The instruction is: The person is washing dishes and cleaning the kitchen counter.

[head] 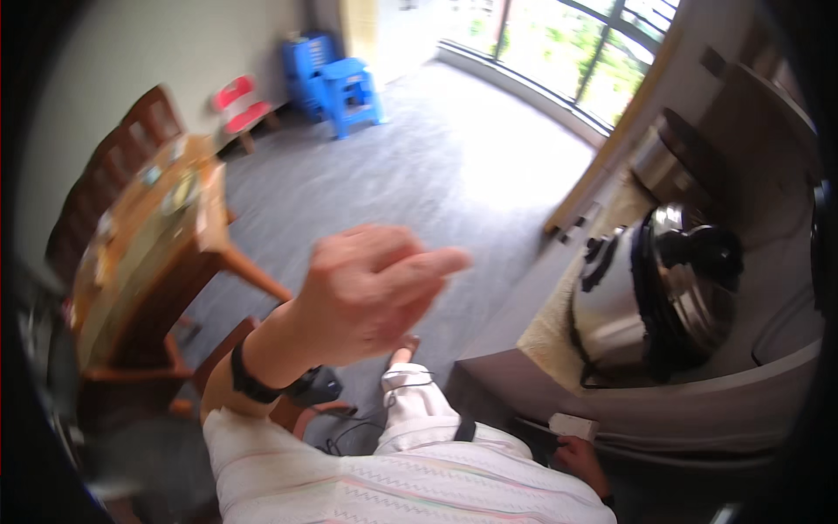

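My left hand (376, 288) is raised in the middle of the view, above the grey floor. Its fingers are curled, one of them or the thumb pointing right; blur hides which, and nothing shows in its grasp. A black band (249, 376) circles that wrist. Low on the right, beside the cabinet's dark side, my right hand (581, 460) has its fingers at the lower edge of a small white box (573, 426) and appears to grip it. On the counter above stands a large steel pressure cooker (615, 298) with a black-handled lid.
At left, a wooden table (209, 216) bears blurred small items, with a wooden chair (147, 124) behind. A blue plastic stool (350, 92) and a red child's chair (242, 108) stand by the wall. A steel pot (661, 164) sits farther along the counter (550, 334). Black cables (357, 426) lie near my legs.
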{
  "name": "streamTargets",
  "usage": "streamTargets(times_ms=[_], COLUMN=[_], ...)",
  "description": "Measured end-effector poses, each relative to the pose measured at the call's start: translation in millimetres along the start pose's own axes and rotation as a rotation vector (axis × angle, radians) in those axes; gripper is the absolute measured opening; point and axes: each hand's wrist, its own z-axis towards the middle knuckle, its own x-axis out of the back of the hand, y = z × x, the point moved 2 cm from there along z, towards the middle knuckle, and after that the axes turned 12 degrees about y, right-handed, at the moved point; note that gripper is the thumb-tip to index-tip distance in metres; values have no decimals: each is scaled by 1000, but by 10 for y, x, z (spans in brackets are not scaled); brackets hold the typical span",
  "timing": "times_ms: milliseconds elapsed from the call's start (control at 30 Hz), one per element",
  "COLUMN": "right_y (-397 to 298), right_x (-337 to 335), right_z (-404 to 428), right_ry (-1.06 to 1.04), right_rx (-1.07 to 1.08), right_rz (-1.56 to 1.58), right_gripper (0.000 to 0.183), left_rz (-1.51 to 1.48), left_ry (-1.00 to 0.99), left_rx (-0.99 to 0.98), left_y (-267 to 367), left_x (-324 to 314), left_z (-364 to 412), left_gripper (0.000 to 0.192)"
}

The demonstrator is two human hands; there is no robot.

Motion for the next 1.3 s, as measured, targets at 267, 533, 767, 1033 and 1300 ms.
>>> streamTargets(times_ms=[267,533,767,1033,1300], right_y=[-716,-1435,-1417,-963,38], right_x=[-383,-634,-829,-819,-732], right_z=[197,343,86,-242,-1153], right_ry=[74,184,317,366,591], right_rx=[-409,-553,-658,-595,-478], right_rz=[133,210,312,266,167], right_gripper=[31,34,33,34,34], left_rz=[-72,-322,-578,-645,-645], left_ry=[5,-172,-406,-659,-940], left_rx=[372,364,318,161,132], left_y=[-1673,-2437,-2243,-1230,156], left_x=[-602,-1389,-2102,-2398,-2210], left_z=[-87,223,249,62,-219], left_gripper=[23,22,20,19,18])
